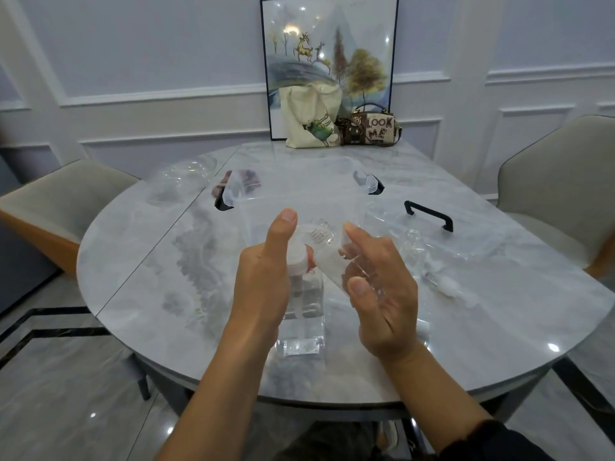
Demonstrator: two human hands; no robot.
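Gripping white cap [295, 258], left hand [263, 281] faces right hand [382, 294] holding small bottle [327, 261].

Left hand [263, 281] pretty much hides the neck of the tall clear bottle [301, 311], and the right-side chair [559, 194] gets chopped off at the edge.

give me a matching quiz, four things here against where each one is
Things:
1 tote
2 lid
3 capped bottle
4 small bottle

Places:
a in the right hand
b against the painting
c in the left hand
d flat on the table, right of the box

Pairs: 1-b, 2-d, 3-c, 4-a
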